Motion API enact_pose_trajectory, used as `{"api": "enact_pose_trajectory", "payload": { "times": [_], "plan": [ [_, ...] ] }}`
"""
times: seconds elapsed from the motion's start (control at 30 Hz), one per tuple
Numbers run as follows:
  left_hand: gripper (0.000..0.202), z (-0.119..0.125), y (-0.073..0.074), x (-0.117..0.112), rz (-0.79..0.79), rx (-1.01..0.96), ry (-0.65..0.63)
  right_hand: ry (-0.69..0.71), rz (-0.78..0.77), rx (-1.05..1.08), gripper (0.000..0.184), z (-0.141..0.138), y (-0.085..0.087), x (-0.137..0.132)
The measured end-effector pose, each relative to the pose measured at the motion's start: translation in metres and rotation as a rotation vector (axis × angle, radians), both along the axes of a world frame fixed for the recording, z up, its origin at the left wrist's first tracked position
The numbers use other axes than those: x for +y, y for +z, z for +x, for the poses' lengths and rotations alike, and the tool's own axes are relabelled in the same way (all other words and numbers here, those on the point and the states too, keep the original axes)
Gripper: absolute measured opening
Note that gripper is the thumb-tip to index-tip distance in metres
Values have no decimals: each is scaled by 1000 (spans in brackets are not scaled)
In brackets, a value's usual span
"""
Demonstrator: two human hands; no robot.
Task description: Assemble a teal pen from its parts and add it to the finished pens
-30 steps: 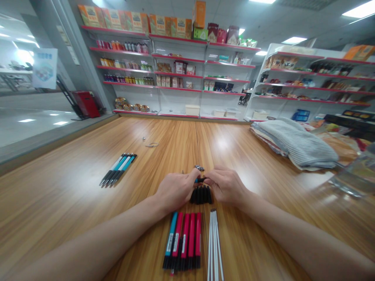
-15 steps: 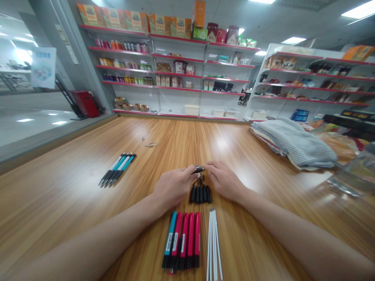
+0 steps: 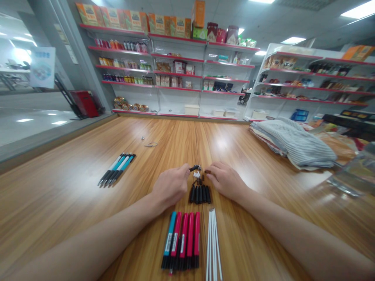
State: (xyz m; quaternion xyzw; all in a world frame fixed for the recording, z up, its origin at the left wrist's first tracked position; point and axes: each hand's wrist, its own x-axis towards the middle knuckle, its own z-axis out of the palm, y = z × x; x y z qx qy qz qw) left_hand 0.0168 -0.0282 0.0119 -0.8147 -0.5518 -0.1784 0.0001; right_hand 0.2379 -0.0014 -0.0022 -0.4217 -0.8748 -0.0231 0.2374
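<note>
left hand (image 3: 171, 185) pinched a black pen piece (image 3: 193, 168), right hand (image 3: 226, 180) had bent fingers nearby, their hold unclear, black grips (image 3: 200, 194) lay between them

Table (image 3: 172, 130), wood-grained, glossy. Beyond its far edge: white shelving (image 3: 175, 100), red-edged, stocked. Beyond its left edge: grey pillar (image 3: 84, 66), red box (image 3: 84, 104), pale reflective floor (image 3: 17, 105). Overhead: lit ceiling panels (image 3: 359, 9).
</note>
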Motion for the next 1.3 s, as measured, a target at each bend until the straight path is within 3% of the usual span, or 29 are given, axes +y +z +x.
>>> {"api": "enact_pose_trajectory", "payload": {
  "times": [0.5,0.8,1.03,1.3],
  "plan": [
    [29,2,5,-2,19,17,6,2,-23,20,19,2,0,0],
    [37,2,5,-4,27,3,6,-132,-71,44,16,5,-5,3],
    [27,2,6,-6,31,6,-13,-69,-74,146,27,5,-10,6],
    [36,2,8,-6,32,-28,-26,93,31,328,26,-5,2,-5]
  ]
}}
